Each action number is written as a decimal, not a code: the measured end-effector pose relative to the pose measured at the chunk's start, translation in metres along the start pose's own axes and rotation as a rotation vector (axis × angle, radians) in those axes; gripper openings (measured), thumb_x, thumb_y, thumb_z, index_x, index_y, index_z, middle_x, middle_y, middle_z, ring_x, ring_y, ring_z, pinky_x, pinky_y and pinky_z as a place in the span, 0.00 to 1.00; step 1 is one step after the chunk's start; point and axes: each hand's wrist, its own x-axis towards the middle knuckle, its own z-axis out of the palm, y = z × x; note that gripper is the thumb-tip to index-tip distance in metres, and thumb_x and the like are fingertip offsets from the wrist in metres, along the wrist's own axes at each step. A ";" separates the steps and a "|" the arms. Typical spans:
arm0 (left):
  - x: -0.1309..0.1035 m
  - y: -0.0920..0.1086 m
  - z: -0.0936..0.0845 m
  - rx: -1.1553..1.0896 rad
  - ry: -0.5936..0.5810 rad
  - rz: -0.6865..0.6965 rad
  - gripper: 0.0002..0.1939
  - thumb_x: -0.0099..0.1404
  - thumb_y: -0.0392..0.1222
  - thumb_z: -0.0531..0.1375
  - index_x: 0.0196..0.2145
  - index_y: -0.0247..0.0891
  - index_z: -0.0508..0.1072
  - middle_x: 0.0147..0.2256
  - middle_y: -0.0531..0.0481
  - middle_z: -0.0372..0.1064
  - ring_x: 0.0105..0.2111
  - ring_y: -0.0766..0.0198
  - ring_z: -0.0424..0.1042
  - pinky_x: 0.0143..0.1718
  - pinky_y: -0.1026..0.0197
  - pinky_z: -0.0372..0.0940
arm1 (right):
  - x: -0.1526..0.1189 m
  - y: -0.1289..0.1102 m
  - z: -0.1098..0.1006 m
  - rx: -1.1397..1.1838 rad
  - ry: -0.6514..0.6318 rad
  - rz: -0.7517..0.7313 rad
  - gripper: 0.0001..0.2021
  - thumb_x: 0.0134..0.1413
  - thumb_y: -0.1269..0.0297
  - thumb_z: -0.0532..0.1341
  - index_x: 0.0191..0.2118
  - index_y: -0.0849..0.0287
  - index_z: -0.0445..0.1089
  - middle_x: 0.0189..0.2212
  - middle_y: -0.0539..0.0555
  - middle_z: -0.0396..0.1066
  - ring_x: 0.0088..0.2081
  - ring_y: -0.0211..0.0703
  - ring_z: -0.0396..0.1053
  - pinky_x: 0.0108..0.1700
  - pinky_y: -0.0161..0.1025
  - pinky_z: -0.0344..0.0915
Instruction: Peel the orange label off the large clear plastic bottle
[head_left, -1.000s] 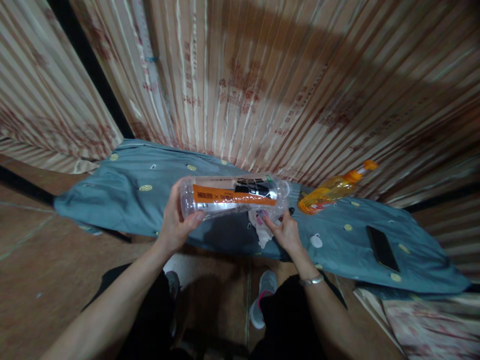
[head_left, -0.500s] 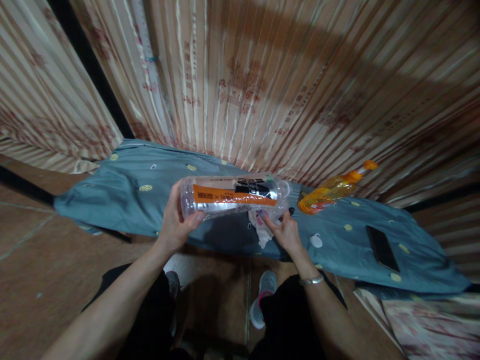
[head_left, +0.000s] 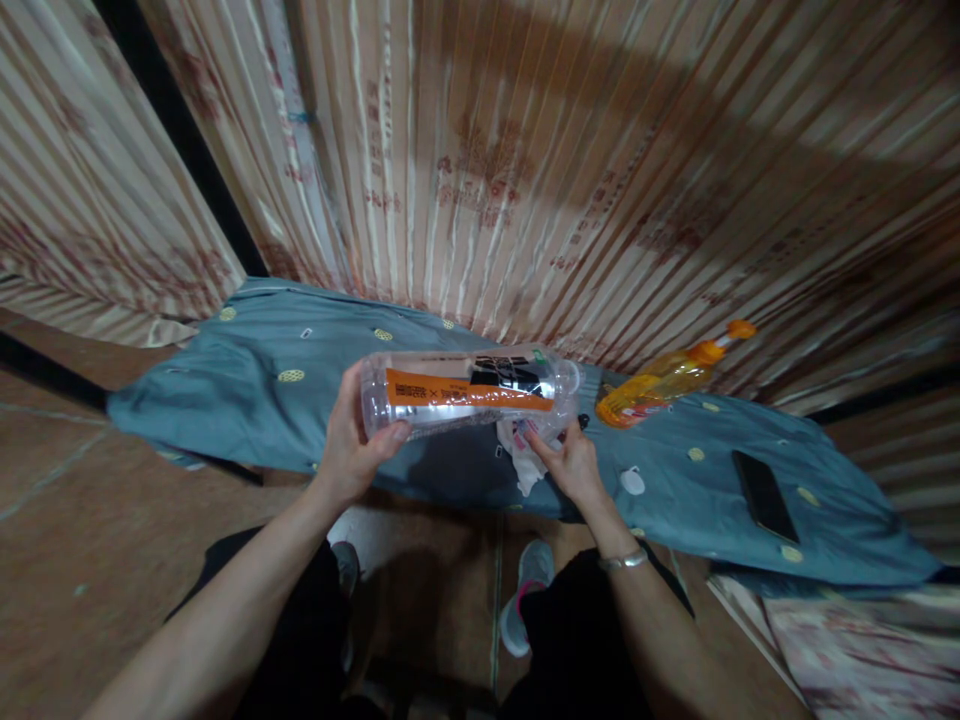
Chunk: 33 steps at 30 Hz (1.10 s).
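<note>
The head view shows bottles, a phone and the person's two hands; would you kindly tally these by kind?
Bottles: 2 (clear bottle, orange bottle)
Phones: 1 (dark phone)
Hands: 2 (left hand, right hand)
Total: 5

the clear bottle [head_left: 465, 390] is glossy, smooth plastic; the amber bottle [head_left: 654, 388] shines likewise. the blue sheet [head_left: 225, 380] is matt, wrinkled cloth, the bracelet [head_left: 622, 562] polished metal, the white wad [head_left: 527, 470] perhaps paper.

Dim light, glints on bottle [head_left: 469, 392]
</note>
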 end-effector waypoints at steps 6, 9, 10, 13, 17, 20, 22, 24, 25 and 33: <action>-0.001 -0.002 -0.001 0.032 -0.026 0.006 0.36 0.58 0.66 0.64 0.55 0.40 0.66 0.46 0.44 0.73 0.44 0.48 0.76 0.44 0.49 0.74 | 0.000 -0.001 0.001 0.001 0.016 0.007 0.31 0.49 0.37 0.59 0.45 0.61 0.68 0.35 0.63 0.79 0.36 0.57 0.78 0.37 0.45 0.70; -0.001 -0.003 -0.002 0.029 -0.029 0.008 0.36 0.58 0.65 0.64 0.56 0.40 0.66 0.46 0.44 0.73 0.45 0.48 0.75 0.44 0.48 0.74 | 0.000 0.000 0.001 0.001 0.011 0.018 0.31 0.49 0.36 0.59 0.44 0.61 0.68 0.35 0.64 0.79 0.36 0.58 0.79 0.37 0.45 0.70; -0.001 -0.003 -0.002 0.024 -0.028 0.010 0.36 0.58 0.65 0.64 0.56 0.40 0.67 0.46 0.44 0.73 0.44 0.48 0.76 0.44 0.48 0.74 | 0.000 0.001 0.001 -0.004 0.010 0.019 0.31 0.49 0.36 0.59 0.44 0.62 0.68 0.35 0.65 0.79 0.37 0.59 0.79 0.37 0.46 0.70; -0.001 -0.004 -0.001 0.026 -0.018 0.019 0.36 0.58 0.66 0.64 0.55 0.39 0.67 0.45 0.44 0.73 0.43 0.49 0.76 0.43 0.49 0.74 | 0.000 0.002 0.001 -0.022 0.013 0.009 0.32 0.49 0.35 0.59 0.45 0.62 0.68 0.35 0.65 0.79 0.37 0.60 0.79 0.37 0.46 0.70; -0.001 -0.004 -0.001 0.059 -0.009 0.047 0.36 0.59 0.66 0.63 0.55 0.40 0.66 0.46 0.45 0.73 0.44 0.49 0.75 0.43 0.49 0.74 | 0.000 0.002 0.001 -0.022 0.011 -0.005 0.31 0.50 0.37 0.60 0.46 0.62 0.68 0.35 0.64 0.79 0.36 0.59 0.79 0.37 0.45 0.71; -0.001 -0.003 -0.001 0.068 -0.031 0.038 0.35 0.60 0.66 0.62 0.56 0.40 0.66 0.46 0.44 0.72 0.44 0.49 0.75 0.44 0.48 0.73 | 0.000 0.001 0.000 -0.023 0.009 -0.001 0.30 0.51 0.37 0.60 0.45 0.62 0.68 0.34 0.64 0.79 0.36 0.59 0.79 0.37 0.46 0.71; -0.001 -0.002 -0.001 0.060 -0.027 0.031 0.35 0.59 0.66 0.63 0.55 0.40 0.66 0.46 0.44 0.73 0.44 0.49 0.75 0.44 0.48 0.74 | 0.000 0.001 0.001 -0.026 0.014 0.007 0.30 0.50 0.37 0.60 0.45 0.62 0.68 0.34 0.64 0.79 0.36 0.59 0.79 0.37 0.46 0.71; -0.001 -0.001 -0.001 0.043 -0.011 0.027 0.35 0.58 0.66 0.64 0.54 0.40 0.67 0.45 0.44 0.73 0.43 0.49 0.75 0.43 0.49 0.74 | 0.000 0.000 0.001 -0.021 0.020 0.009 0.31 0.50 0.36 0.60 0.45 0.62 0.68 0.33 0.64 0.79 0.35 0.58 0.78 0.36 0.45 0.71; 0.000 0.000 0.000 0.034 -0.006 0.024 0.35 0.58 0.66 0.64 0.54 0.40 0.68 0.44 0.45 0.73 0.43 0.50 0.75 0.42 0.50 0.74 | 0.000 0.000 0.001 -0.017 0.023 0.007 0.32 0.50 0.35 0.60 0.45 0.62 0.68 0.33 0.63 0.79 0.35 0.58 0.78 0.36 0.45 0.70; -0.001 0.002 -0.001 0.032 -0.012 -0.013 0.35 0.57 0.66 0.64 0.53 0.39 0.68 0.45 0.44 0.73 0.44 0.49 0.75 0.44 0.49 0.73 | 0.000 0.000 0.001 -0.038 0.023 0.007 0.33 0.49 0.32 0.58 0.44 0.62 0.67 0.27 0.60 0.76 0.30 0.55 0.75 0.32 0.43 0.67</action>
